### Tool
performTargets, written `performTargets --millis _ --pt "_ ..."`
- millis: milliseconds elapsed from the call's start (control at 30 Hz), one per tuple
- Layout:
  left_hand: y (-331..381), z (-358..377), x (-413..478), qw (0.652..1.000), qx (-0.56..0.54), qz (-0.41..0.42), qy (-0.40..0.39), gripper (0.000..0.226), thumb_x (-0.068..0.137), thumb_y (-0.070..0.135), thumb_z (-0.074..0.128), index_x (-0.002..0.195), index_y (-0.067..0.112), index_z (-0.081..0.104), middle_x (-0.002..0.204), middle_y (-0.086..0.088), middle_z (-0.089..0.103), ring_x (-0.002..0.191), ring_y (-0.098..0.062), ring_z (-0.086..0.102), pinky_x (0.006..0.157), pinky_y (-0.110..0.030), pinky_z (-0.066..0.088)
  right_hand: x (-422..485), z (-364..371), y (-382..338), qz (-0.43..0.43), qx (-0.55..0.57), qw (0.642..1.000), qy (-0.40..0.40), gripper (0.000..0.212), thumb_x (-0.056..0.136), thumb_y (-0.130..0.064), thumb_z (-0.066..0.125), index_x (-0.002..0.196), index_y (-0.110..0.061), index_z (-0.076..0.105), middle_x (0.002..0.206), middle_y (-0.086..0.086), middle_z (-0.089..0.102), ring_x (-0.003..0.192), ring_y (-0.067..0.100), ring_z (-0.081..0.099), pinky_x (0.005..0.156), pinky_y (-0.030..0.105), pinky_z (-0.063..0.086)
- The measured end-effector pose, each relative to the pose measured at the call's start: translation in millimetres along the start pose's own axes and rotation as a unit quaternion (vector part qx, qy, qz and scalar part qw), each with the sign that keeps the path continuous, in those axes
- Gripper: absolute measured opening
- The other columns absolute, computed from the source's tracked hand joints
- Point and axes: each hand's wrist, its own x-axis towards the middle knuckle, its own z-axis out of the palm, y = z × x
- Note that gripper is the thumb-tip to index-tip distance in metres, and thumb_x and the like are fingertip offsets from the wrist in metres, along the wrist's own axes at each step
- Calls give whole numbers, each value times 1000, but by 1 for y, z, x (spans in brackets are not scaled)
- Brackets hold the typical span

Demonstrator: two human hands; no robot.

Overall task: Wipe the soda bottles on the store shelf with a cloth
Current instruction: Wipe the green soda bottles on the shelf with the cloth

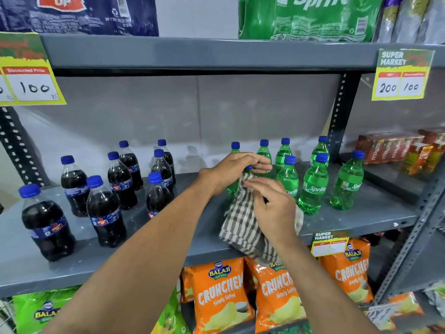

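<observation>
A grey metal shelf [197, 227] carries several dark cola bottles [106, 210] with blue caps on its left half and several green Sprite bottles [313, 186] on its right half. My left hand [236, 169] grips the neck and cap of one green Sprite bottle [232, 189] standing at the front of that group. My right hand [274, 208] presses a grey-and-white striped cloth [243, 225] against this bottle's body. The cloth hangs down past the shelf's front edge and hides most of the bottle.
Orange chip bags [221, 295] and green chip bags [43, 312] fill the shelf below. Red juice cartons [390, 147] stand on the neighbouring shelf to the right. Price signs [402, 75] hang from the upper shelf, which holds wrapped multipacks [310, 18].
</observation>
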Motion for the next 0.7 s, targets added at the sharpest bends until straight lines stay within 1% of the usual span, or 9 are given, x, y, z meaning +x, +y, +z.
performTargets --millis 100,167,233,367,467,500,567,633,700 --pt "0 0 0 1000 -6 0 0 38 104 6 32 120 5 68 123 -16 72 117 -19 68 103 -26 50 3 -1 -1 -76 -74 994 -40 31 80 16 67 101 -3 79 103 7 76 97 25 66 90 29 52" --pt "1 1 0 1000 1 3 3 38 105 6 31 122 3 66 123 -16 72 116 -18 69 100 -22 51 -6 -2 3 -107 -104 986 -68 29 80 14 67 102 -2 78 102 7 76 96 26 64 89 28 51" --pt "1 1 0 1000 8 2 7 38 106 6 31 122 4 66 123 -17 72 115 -19 69 103 -24 49 -19 -3 7 -120 -119 981 -95 30 78 16 71 100 -2 79 101 5 76 94 26 65 86 27 52" --pt "2 2 1 1000 30 -2 6 39 106 9 32 118 11 69 122 -13 73 114 -16 70 101 -20 43 -41 -4 17 -111 -109 977 -148 44 64 25 72 97 -3 80 99 4 76 91 27 66 78 36 58" --pt "2 1 1 999 37 -5 4 39 105 8 32 117 12 69 122 -13 74 115 -18 70 111 -29 39 -47 -5 20 -60 -77 985 -140 48 64 28 71 96 -6 81 97 2 77 89 25 68 77 38 60" --pt "2 1 2 999 40 -5 4 39 105 8 32 117 12 69 121 -13 74 115 -19 70 115 -33 36 -48 -5 19 -29 -62 990 -123 47 67 27 70 95 -8 82 97 1 78 90 22 68 81 35 59" --pt "1 1 1 999 39 -4 4 40 105 8 32 115 14 70 120 -13 74 115 -19 70 116 -33 35 -46 -5 15 48 -16 996 -76 43 74 24 69 93 -12 82 95 -4 77 91 9 69 87 21 55" --pt "1 1 0 999 35 -1 3 40 104 8 33 113 15 71 120 -12 75 113 -18 70 112 -30 39 -39 -7 11 109 29 993 -37 38 79 18 70 92 -16 82 93 -11 75 91 -1 68 86 9 49" --pt "1 1 0 999 34 0 3 40 104 9 33 112 17 71 116 -9 76 112 -17 71 113 -32 39 -27 -8 9 127 40 991 -11 33 81 12 73 92 -18 82 91 -15 72 92 -6 67 84 5 46"
